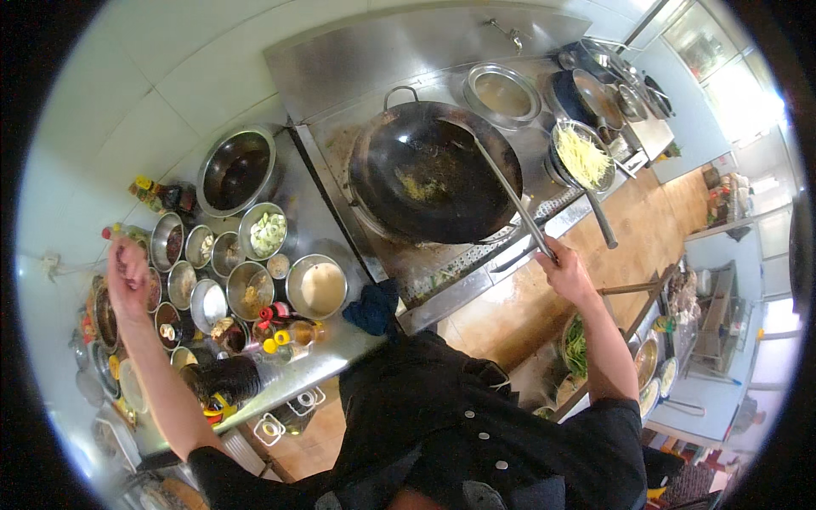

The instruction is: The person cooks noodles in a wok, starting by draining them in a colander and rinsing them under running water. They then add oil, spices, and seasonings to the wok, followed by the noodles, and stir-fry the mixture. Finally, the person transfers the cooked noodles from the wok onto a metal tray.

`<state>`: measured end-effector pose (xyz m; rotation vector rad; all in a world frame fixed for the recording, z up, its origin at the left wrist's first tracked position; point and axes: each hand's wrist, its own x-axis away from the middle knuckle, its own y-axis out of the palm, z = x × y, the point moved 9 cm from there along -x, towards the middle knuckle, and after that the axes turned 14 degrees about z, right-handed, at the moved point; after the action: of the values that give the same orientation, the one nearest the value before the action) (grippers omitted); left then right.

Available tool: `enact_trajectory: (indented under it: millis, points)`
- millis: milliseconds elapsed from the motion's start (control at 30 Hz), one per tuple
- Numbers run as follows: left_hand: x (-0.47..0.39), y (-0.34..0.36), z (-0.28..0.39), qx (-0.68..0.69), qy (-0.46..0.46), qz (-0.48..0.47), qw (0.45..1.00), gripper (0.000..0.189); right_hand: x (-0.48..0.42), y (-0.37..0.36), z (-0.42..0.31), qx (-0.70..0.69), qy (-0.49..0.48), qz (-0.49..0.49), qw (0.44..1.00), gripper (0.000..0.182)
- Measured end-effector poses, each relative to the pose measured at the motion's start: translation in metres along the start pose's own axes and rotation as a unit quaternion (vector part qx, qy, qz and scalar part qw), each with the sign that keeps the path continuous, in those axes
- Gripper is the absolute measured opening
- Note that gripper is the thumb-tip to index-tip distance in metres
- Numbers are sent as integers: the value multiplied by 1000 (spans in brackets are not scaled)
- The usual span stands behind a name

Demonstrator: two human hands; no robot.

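Observation:
My right hand point(564, 271) grips the long metal handle of a cooking ladle point(510, 188). The ladle's head rests inside a dark wok point(376, 153) on the stove, near the far right of its bowl. Small yellowish chopped bits point(417, 188) lie in the wok's bottom. Out to the left, my left hand point(129, 271) is over the far-left seasoning bowls, its fingers curled inward. Whether anything is between those fingers cannot be made out. Nearest to it is a metal bowl of dark red seasoning point(173, 245).
Metal bowls crowd the left counter, including sliced scallions point(268, 233), pale liquid point(322, 290) and dark liquid point(236, 172). Bottles point(299, 333) stand near its front edge. Right of the wok are a pot of cloudy liquid point(503, 92) and a strainer of pale shreds point(581, 158), its handle jutting outward.

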<state>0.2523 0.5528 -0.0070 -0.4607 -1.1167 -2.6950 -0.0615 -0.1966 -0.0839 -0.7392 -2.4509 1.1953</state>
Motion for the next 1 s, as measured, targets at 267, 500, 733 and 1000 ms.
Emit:
enact_trajectory:
  millis: [267,500,733,1000]
  points:
    - [142,89,-269,61,-179,-4,982,16,3,-20,61,-230,143,-124,954,18]
    - [260,127,-440,58,-362,5,930,31,-38,-5,71,-304,186,-154,922,23]
    - [291,98,-457,127,-396,-12,909,30,-57,34,50,-422,277,-268,820,23]
    - [290,49,-436,177,-342,49,922,26,-61,17,21,-263,147,-172,938,18]
